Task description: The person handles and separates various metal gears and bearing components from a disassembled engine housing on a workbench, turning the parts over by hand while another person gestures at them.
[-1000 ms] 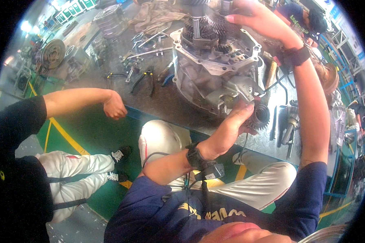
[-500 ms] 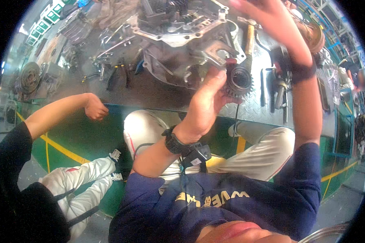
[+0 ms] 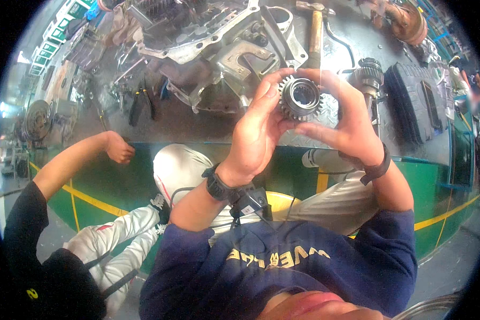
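A toothed metal gear point(image 3: 300, 111) with a round collar and an open bore is held up in front of me, over the near edge of the bench. My left hand point(image 3: 255, 128) grips its left side, thumb along the rim. From the right, my right hand point(image 3: 353, 118) curls round the same gear, its fingers over the top and its thumb at the lower edge. Just beyond the hands lies a flat metal fork-shaped plate point(image 3: 244, 57), beside a large open gearbox housing point(image 3: 189, 52).
A hammer point(image 3: 316, 37) lies beyond the gear. To the right are a geared shaft point(image 3: 369, 77) and a black ribbed case point(image 3: 410, 101). Pliers point(image 3: 144, 101) and other tools lie left. A co-worker's hand point(image 3: 119, 148) hangs by the bench edge point(image 3: 160, 143) at left.
My right hand has come down from the far right of the bench and closed round the gear. My left hand and the gear have shifted slightly left; my view has turned a little.
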`<state>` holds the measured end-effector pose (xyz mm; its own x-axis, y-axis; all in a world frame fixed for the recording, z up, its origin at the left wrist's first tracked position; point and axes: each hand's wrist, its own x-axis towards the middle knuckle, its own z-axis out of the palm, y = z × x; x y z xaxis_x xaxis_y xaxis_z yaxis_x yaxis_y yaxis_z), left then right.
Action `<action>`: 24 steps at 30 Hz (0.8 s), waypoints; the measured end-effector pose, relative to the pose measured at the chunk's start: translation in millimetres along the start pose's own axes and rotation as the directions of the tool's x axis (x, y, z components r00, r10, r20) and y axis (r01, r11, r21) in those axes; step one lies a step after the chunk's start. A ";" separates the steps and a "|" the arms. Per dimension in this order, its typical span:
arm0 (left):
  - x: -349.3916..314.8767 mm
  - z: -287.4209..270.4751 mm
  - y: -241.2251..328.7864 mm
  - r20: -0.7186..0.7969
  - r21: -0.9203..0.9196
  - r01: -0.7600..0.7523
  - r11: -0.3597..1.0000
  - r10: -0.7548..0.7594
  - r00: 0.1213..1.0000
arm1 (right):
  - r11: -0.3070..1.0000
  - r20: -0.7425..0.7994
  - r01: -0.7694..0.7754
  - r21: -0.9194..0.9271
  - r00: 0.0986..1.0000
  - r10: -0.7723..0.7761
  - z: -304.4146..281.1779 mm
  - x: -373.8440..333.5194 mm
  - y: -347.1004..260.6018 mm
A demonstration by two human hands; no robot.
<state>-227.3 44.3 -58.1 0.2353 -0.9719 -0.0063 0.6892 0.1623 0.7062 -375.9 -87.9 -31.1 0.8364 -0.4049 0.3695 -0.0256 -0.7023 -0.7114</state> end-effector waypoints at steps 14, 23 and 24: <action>1.7 -7.3 -9.4 0.002 -0.022 -0.007 1.000 0.007 1.000 | 0.954 -0.109 0.184 -0.236 0.971 -0.214 10.1 -3.8 7.4; 1.3 -2.9 -8.8 0.051 -0.321 0.087 0.943 -0.074 0.996 | 0.930 -0.268 0.072 0.360 0.963 0.029 22.3 -11.8 8.9; 1.6 -0.2 -10.8 0.067 -0.345 0.082 0.935 -0.063 0.996 | 0.873 -0.258 0.071 0.482 0.964 0.065 24.9 -13.1 9.3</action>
<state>-234.2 41.1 -65.9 0.1451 -0.9894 -0.0028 0.9002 0.1309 0.4153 -373.4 -74.5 -57.4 0.6630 -0.5870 0.4646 0.3007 -0.3596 -0.8833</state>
